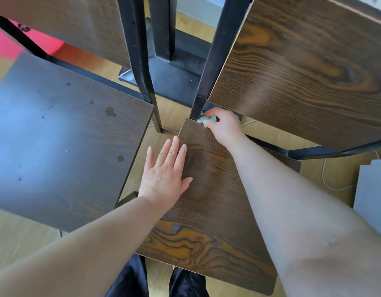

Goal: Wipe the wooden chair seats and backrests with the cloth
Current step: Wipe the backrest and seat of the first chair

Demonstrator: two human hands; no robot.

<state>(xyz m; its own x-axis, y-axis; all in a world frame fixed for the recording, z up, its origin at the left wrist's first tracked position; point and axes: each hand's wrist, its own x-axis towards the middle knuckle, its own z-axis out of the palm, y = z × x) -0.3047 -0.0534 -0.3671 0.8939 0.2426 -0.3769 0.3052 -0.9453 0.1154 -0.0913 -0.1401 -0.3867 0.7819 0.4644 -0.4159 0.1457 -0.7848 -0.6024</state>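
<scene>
While left hand (163, 179) lies flat on the seat (217, 211), fingers (174, 147) straight — right hand (225, 126) grips cloth (207, 120) at back corner.

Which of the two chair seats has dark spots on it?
The left seat, which no hand touches. The right seat, under the left hand, shows only wood grain.

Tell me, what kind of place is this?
Probably a dining area, at home or in a small café; I cannot tell which. Two matching chairs with wood seats and black metal frames stand side by side, and a black pedestal table base stands behind them on a light wooden floor.
</scene>
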